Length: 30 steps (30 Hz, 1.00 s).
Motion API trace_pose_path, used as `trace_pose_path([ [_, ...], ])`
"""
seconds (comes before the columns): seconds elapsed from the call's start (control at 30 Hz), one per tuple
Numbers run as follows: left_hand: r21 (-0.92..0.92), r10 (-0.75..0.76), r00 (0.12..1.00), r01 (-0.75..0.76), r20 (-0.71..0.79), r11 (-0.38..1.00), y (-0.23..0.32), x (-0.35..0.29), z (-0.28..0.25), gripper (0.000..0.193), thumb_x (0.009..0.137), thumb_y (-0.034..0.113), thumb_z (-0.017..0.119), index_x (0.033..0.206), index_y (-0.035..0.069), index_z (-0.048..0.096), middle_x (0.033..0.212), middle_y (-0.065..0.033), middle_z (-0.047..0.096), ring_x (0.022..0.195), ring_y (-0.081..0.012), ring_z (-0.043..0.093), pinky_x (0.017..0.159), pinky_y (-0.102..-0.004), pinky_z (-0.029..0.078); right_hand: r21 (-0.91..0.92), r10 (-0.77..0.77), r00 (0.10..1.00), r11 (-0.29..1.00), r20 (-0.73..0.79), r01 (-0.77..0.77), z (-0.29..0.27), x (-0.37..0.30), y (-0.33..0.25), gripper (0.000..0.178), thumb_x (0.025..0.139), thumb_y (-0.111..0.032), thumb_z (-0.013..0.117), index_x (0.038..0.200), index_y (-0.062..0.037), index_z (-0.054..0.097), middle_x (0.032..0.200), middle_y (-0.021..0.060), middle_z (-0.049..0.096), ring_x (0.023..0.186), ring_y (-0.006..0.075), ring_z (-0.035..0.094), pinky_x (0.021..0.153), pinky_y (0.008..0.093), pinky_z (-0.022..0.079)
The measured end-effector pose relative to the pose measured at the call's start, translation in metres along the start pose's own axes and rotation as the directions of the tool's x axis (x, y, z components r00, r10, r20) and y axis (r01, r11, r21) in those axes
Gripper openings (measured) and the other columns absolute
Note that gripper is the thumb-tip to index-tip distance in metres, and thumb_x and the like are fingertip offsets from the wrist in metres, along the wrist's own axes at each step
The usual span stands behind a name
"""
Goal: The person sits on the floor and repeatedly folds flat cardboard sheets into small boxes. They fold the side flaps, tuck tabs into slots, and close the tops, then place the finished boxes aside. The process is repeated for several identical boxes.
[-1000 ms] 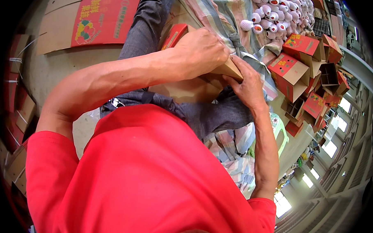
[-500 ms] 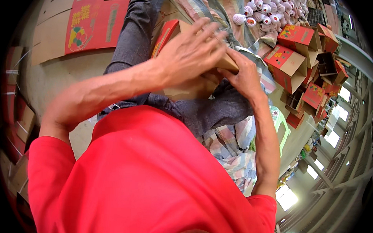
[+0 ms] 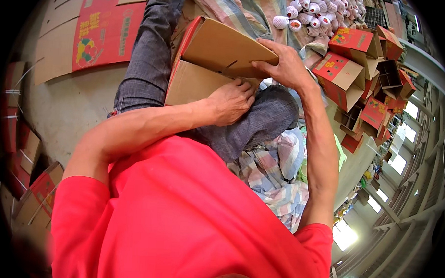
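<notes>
Right hand (image 3: 288, 68) pinches the far flap (image 3: 230, 43) of a cardboard box (image 3: 213, 55) between thumb and fingers; left hand (image 3: 231, 104), fingers curled, meets the near flap (image 3: 192, 85), its grip unclear. The box sits between denim-clad legs (image 3: 154, 53), just beyond the left hand.

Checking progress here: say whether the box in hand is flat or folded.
Folded, not flat: the box shows two brown panels meeting at an angle, the right hand gripping one, the left hand over the other.

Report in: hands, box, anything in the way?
Right hand pinching far panel. Left hand curled at near panel. Box between legs, partly hidden by left hand.
</notes>
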<state>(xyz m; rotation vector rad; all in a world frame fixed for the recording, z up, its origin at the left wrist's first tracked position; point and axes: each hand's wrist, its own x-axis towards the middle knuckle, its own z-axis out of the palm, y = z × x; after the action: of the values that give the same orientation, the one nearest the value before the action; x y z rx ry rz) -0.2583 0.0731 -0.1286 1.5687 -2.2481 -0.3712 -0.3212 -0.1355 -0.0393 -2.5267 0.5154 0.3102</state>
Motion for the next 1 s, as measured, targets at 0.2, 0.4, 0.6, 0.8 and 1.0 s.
trace_pose_path([
  [0.2, -0.065, -0.009, 1.000, 0.009, 0.004, 0.998, -0.005, 0.016, 0.001, 0.042, 0.084, 0.024, 0.067, 0.118, -0.002, 0.066, 0.120, -0.0181, 0.068, 0.118, -0.0309, 0.062, 0.102, -0.0419, 0.045, 0.037, -0.039, 0.999, 0.999, -0.029, 0.040, 0.000, 0.000, 0.000, 0.056, 0.087, -0.028, 0.086, 0.133, -0.0003, 0.070, 0.126, 0.0228, 0.074, 0.114, 0.0385, 0.071, 0.099, 0.0430, 0.055],
  [0.4, -0.046, 0.144, 0.967, -0.157, -0.209, 0.987, -0.023, 0.012, -0.038, 0.038, 0.082, 0.019, 0.072, 0.117, 0.006, 0.067, 0.124, -0.0149, 0.067, 0.122, -0.0315, 0.062, 0.105, -0.0454, 0.048, -0.014, -0.071, 0.996, 0.997, -0.049, 0.070, 0.001, -0.003, -0.004, 0.056, 0.087, -0.026, 0.085, 0.134, -0.0010, 0.069, 0.125, 0.0227, 0.074, 0.114, 0.0393, 0.071, 0.098, 0.0430, 0.055],
  [0.6, 0.118, -0.054, 0.926, 0.105, -0.374, 0.987, -0.113, 0.025, -0.128, 0.050, 0.078, 0.021, 0.080, 0.124, 0.005, 0.069, 0.118, -0.0161, 0.073, 0.121, -0.0336, 0.066, 0.106, -0.0497, 0.050, 0.051, -0.015, 1.000, 0.999, -0.007, 0.015, -0.003, -0.004, -0.015, 0.053, 0.087, -0.020, 0.086, 0.134, -0.0040, 0.070, 0.118, 0.0204, 0.076, 0.105, 0.0359, 0.074, 0.091, 0.0426, 0.058],
  [0.8, -0.005, -0.163, 0.933, 0.174, 0.321, 0.985, -0.118, 0.024, -0.135, 0.034, 0.084, 0.028, 0.077, 0.106, 0.002, 0.075, 0.095, -0.0207, 0.077, 0.093, -0.0413, 0.076, 0.081, -0.0484, 0.061, 0.020, -0.045, 0.997, 0.999, -0.066, 0.046, 0.006, -0.016, -0.022, 0.055, 0.085, -0.024, 0.086, 0.133, -0.0052, 0.069, 0.122, 0.0199, 0.074, 0.111, 0.0410, 0.070, 0.094, 0.0453, 0.056],
  [1.0, 0.065, -0.193, 0.955, 0.182, 0.225, 0.981, -0.086, 0.003, -0.127, 0.018, 0.091, 0.016, 0.069, 0.104, 0.004, 0.072, 0.097, -0.0184, 0.077, 0.096, -0.0365, 0.078, 0.079, -0.0488, 0.062, -0.093, -0.077, 0.982, 0.994, -0.174, 0.061, 0.021, -0.046, -0.041, 0.059, 0.082, -0.024, 0.088, 0.135, -0.0061, 0.068, 0.130, 0.0176, 0.072, 0.116, 0.0387, 0.069, 0.098, 0.0459, 0.057],
])
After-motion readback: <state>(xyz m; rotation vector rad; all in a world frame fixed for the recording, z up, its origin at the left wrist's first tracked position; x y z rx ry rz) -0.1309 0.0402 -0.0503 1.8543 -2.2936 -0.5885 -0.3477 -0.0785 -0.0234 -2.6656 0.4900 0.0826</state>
